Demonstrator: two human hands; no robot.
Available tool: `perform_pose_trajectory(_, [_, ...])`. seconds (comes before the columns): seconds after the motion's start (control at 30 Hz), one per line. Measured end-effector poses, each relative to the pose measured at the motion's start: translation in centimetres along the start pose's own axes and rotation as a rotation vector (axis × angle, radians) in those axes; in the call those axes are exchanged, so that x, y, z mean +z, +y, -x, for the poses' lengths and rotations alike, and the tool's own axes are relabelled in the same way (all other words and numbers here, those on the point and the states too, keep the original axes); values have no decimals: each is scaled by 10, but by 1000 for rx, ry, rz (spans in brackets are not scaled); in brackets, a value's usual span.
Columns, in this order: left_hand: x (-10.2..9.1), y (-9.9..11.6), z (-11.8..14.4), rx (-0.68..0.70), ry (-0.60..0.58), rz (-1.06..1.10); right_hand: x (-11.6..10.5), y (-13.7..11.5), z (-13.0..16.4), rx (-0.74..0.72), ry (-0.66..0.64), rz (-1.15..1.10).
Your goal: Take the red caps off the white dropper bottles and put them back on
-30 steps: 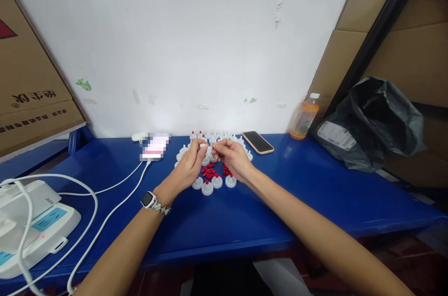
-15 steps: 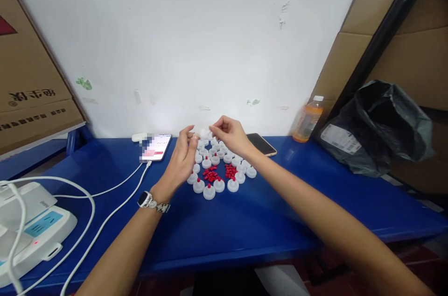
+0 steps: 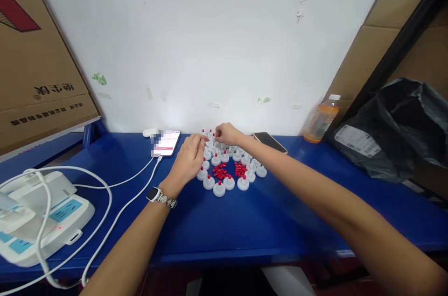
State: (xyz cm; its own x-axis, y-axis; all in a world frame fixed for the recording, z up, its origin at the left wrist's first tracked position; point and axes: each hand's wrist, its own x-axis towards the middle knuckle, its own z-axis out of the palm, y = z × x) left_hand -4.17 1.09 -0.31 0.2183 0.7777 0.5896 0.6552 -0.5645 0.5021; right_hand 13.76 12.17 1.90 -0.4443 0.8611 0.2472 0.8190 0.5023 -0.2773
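Near the frame's centre our left hand point(image 3: 187, 161) lay loosely open by the white caps point(image 3: 224, 165); our right hand point(image 3: 227, 133) pinched one. They seemed light, stiff, best gripped by the rim.

I count two phones point(image 3: 166, 143) point(image 3: 269, 142), one juice bottle point(image 3: 318, 122) at 2 o'clock, one black bag point(image 3: 399, 132), one power strip point(image 3: 45, 216), two small red-plug piles point(image 3: 220, 172) point(image 3: 240, 169); white caps point(image 3: 219, 188) too many to count
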Motion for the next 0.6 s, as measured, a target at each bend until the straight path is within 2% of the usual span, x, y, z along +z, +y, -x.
perform_pose_trajectory(0.23, [-1, -8, -1, -41, 23, -61, 5, -6, -6, 19, 45, 47])
perform_pose_trajectory(0.47, [-3, -11, -2, -65, 70, -111, 9, -18, -15, 3, -9, -6])
perform_pose_trajectory(0.53, [-3, -10, -1, -56, 76, -110, 6, -17, -8, 16, 41, -73])
perform_pose_trajectory(0.6, [-2, -7, 1, -45, 92, -105, 1, -16, 6, 35, 118, -248])
